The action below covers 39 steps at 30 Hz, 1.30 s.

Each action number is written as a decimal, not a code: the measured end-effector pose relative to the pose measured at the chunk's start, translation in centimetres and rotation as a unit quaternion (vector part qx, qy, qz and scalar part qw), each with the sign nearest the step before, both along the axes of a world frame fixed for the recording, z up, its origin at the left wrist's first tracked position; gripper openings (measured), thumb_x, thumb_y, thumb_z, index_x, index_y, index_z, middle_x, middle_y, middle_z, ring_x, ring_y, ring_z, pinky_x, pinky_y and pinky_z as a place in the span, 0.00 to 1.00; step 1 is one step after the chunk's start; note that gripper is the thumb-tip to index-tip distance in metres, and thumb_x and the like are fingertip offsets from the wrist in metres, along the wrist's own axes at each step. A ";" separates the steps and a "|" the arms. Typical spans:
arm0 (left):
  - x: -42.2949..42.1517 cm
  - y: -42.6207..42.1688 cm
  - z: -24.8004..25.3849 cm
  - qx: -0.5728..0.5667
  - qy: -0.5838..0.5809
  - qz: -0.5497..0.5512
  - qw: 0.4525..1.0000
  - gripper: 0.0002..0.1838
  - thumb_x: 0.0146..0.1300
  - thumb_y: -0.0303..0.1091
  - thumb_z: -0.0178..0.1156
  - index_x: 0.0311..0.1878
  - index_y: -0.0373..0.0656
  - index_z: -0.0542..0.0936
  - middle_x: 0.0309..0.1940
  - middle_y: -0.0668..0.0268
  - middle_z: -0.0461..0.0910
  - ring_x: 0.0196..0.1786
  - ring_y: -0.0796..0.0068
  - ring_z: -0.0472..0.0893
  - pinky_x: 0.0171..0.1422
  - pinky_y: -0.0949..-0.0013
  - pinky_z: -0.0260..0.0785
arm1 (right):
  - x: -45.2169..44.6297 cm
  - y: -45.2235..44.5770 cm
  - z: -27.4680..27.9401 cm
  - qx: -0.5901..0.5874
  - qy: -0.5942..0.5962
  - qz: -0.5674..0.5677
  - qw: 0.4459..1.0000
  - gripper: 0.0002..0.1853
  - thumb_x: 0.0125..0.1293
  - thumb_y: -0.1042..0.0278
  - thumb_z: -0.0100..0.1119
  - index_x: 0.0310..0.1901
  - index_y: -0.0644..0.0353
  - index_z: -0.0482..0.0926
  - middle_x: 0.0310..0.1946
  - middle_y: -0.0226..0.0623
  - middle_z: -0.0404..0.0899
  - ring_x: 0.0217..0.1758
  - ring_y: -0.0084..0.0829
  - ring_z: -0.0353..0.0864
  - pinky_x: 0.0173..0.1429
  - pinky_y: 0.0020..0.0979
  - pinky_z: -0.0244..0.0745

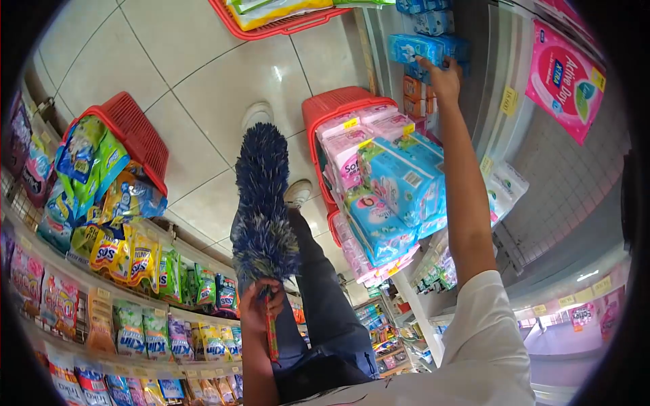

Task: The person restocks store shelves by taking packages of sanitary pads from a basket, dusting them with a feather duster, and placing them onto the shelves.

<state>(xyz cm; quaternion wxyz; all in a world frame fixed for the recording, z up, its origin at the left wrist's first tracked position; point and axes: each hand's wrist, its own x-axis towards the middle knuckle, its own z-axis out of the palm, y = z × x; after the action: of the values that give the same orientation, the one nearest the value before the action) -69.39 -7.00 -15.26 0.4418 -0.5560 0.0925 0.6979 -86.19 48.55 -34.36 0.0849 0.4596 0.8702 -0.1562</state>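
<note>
My left hand point(261, 298) is wrapped round the thin handle of a fluffy dark blue duster point(264, 183), whose head points away from me over the floor. My right hand point(443, 80) reaches out to a shelf, its fingers bent against a light blue pack point(414, 50). More blue packs and some orange ones point(414, 91) stand stacked around it. Below that arm, a red basket point(338, 101) is heaped with pink packs and large blue plastic-wrapped packs point(399, 183).
Shelves of detergent and cleaner pouches point(128, 257) curve along the left. Another red basket point(139, 135) with pouches lies there, and a third point(291, 30) is at the top. A pink sign point(565, 81) hangs from the right shelf. Tiled floor point(203, 88) runs between.
</note>
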 end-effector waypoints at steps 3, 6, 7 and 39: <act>-0.9 0.0 -0.2 -0.007 -0.053 0.057 0.997 0.26 0.67 0.51 0.44 0.49 0.35 0.74 0.37 0.62 0.65 0.25 0.79 0.60 0.22 0.80 0.53 | -0.2 2.8 -2.4 0.068 -0.090 -0.019 0.993 0.45 0.40 0.40 0.71 0.57 0.60 0.71 0.57 0.46 0.68 0.64 0.45 0.65 0.65 0.49 0.58; -0.9 -0.1 -0.4 -0.013 -0.046 0.052 0.998 0.26 0.67 0.51 0.43 0.48 0.34 0.74 0.37 0.60 0.66 0.25 0.78 0.60 0.22 0.79 0.53 | -0.4 4.5 -4.6 0.113 -0.153 -0.061 0.980 0.44 0.40 0.38 0.71 0.59 0.55 0.70 0.60 0.42 0.67 0.66 0.44 0.62 0.66 0.53 0.54; -1.1 0.0 -0.4 -0.013 -0.049 0.049 0.998 0.26 0.67 0.51 0.43 0.48 0.34 0.74 0.37 0.60 0.66 0.25 0.78 0.60 0.22 0.79 0.53 | -0.2 4.8 -5.2 0.137 -0.156 -0.053 0.977 0.44 0.41 0.38 0.70 0.59 0.55 0.70 0.60 0.43 0.67 0.66 0.44 0.61 0.67 0.53 0.52; -2.7 -1.0 -0.9 -0.013 -0.028 0.044 0.999 0.27 0.69 0.52 0.41 0.52 0.36 0.73 0.40 0.57 0.68 0.26 0.78 0.60 0.22 0.80 0.54 | 0.5 6.1 -7.6 0.194 -0.191 -0.004 0.962 0.42 0.49 0.42 0.66 0.62 0.58 0.66 0.61 0.42 0.66 0.67 0.45 0.61 0.66 0.55 0.52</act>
<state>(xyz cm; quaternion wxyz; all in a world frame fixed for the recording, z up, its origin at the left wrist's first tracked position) -72.10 -7.97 -16.19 0.4062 -0.5843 0.0649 0.6996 -85.71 54.61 -42.00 0.1578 0.4920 0.8496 0.1058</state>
